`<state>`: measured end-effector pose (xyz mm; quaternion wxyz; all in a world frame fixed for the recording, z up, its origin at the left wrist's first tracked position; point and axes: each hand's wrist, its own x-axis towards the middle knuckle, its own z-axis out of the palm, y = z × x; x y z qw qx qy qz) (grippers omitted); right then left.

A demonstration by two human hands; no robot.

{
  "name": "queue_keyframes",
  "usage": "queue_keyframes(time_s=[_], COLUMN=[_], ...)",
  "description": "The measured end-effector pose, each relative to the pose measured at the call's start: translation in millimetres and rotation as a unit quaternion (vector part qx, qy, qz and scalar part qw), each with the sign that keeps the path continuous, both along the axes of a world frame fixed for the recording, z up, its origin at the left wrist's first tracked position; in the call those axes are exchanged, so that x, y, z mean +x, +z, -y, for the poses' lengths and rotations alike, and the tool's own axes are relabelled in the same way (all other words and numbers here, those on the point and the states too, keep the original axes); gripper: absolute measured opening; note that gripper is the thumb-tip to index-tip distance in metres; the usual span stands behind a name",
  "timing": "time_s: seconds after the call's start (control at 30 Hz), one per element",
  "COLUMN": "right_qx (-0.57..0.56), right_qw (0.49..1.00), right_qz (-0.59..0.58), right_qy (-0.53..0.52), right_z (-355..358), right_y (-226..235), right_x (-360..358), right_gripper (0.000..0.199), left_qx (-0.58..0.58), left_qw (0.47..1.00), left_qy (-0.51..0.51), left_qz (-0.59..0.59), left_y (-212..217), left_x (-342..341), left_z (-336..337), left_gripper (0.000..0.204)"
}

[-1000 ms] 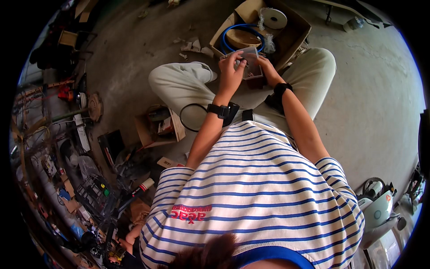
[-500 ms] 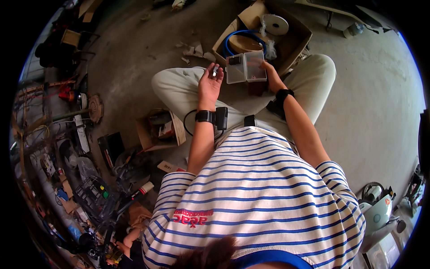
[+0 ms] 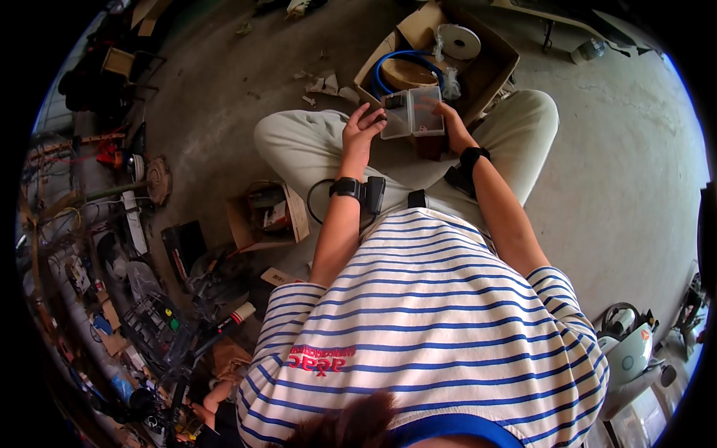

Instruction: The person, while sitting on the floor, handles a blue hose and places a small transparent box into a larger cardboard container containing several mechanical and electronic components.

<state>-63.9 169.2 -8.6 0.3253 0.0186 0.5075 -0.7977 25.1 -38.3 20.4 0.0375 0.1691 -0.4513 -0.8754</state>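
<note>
The clear plastic compartment box (image 3: 412,113) sits above your lap, between your two hands, just in front of the open cardboard carton on the floor beyond your knees.

Far left: a clutter of tools, cables and small parts (image 3: 112,246) lies along the floor at the left rim. Nearer the middle left, a small open cardboard box (image 3: 265,218) stands on the concrete floor (image 3: 209,97) just beside your left thigh, with packets inside it; what they are cannot be told.

Left of centre: your left hand (image 3: 361,131) is raised at the left edge of the clear box, fingers loosely curled with the tips at or touching that edge. It is not clenched; whether it actually grips the box cannot be told. A black band (image 3: 346,187) is on that wrist, with a black unit beside it.

Centre: the clear box is held roughly level, its divided compartments facing up; their contents are too small to tell.

Right of centre: your right hand (image 3: 447,116) is grasping the box at its right side, fingers wrapped at the edge. A black band (image 3: 472,157) is on that wrist too.

Far, behind the box: the cardboard carton (image 3: 493,63) holds a coil of blue hose (image 3: 396,63) and a white roll (image 3: 459,41).

Right: bare concrete, then a white and green device (image 3: 624,347) near the right rim.
</note>
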Motion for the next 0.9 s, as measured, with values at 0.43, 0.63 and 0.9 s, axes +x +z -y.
queue_keyframes(time_s=[0.43,0.63,0.9], right_qx=[0.004,-0.033,-0.055], right_qw=[0.998,0.993,0.993], right_qz=[0.062,0.101,0.082], right_qy=[0.027,0.04,0.062], right_z=[3,7,3], right_y=[5,52,34], right_x=[4,17,11], right_gripper=[0.048,0.05,0.056], left_qx=[-0.133,-0.247,-0.387], left_qw=[0.99,0.967,0.921], left_qy=[-0.038,-0.048,-0.052], left_qz=[0.03,0.029,-0.009], left_y=[-5,0,19], left_x=[1,1,4], left_z=[-4,-5,-15], left_gripper=[0.052,0.049,0.032])
